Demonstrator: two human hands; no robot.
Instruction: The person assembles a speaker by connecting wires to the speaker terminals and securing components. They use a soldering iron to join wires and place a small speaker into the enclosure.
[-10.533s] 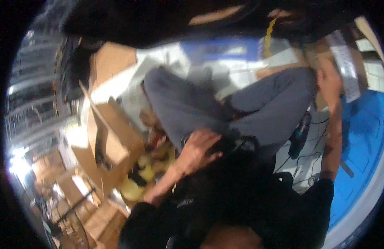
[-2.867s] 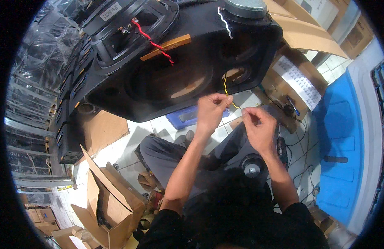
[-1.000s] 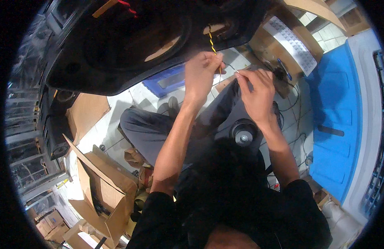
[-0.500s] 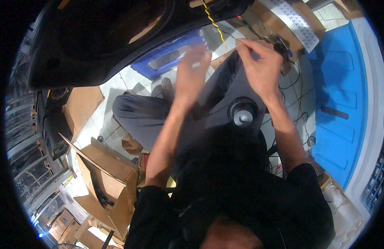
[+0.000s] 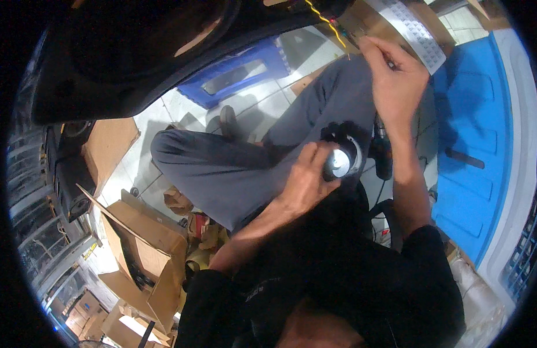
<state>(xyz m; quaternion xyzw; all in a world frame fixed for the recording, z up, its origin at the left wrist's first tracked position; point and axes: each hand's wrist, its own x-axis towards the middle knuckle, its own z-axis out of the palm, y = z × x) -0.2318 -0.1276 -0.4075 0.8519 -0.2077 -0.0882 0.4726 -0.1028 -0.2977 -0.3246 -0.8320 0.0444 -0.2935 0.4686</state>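
Observation:
My left hand (image 5: 306, 180) curls its fingers around the round silver-grey back of a small black speaker (image 5: 341, 164). The speaker lies face down on my right thigh, its dark frame partly covered by the hand. Farther up and to the right, my right hand (image 5: 399, 81) is closed, thumb and forefinger pinched together. Whatever sits in that pinch is too small to make out. Just left of its fingertips hangs a twisted yellow wire (image 5: 332, 26), which comes down from a large black panel (image 5: 129, 87) with a round opening.
A blue plastic stool (image 5: 210, 95) stands on the tiled floor beyond my legs. At right is a big blue panel (image 5: 465, 145) with a pale border. Cardboard boxes (image 5: 146, 232) lie at lower left, and another box (image 5: 373, 26) is at far right.
My left hand has come down from beside the wire onto the speaker. My right hand has shifted right and slightly up, still pinched. The wire's lower end has swung right.

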